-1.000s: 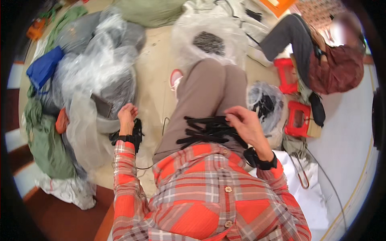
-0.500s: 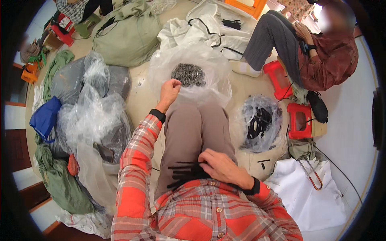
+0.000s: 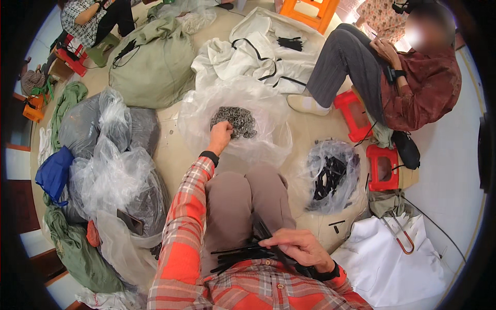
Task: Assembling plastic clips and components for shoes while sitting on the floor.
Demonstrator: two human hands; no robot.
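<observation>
My left hand point(image 3: 222, 136) reaches forward to the near left edge of a heap of small grey metal-looking pieces point(image 3: 238, 122). Its fingertips are pinched together at the heap, and what they hold, if anything, is too small to make out. The heap lies in an opened clear plastic bag point(image 3: 271, 139) on the floor beyond my knees. Over my lap, my right hand point(image 3: 302, 249) is closed with thumb and fingers on a thin black strip point(image 3: 261, 226). More black strips point(image 3: 230, 257) lie in a loose bunch across my lap, beside that hand.
Right of my knees, a clear bag point(image 3: 315, 204) holds black strips point(image 3: 330, 175). Red stools point(image 3: 382, 168) and a seated person point(image 3: 413, 88) are farther right. Plastic-wrapped dark bundles point(image 3: 144, 181) crowd the left, with a phone-like dark object point(image 3: 130, 222). A green sack point(image 3: 155, 67) stands beyond.
My left hand has gone from above the heap's edge down onto the pieces. My right hand has shifted slightly right and nearer, with a black strip now rising by its fingers. The view has tilted.
</observation>
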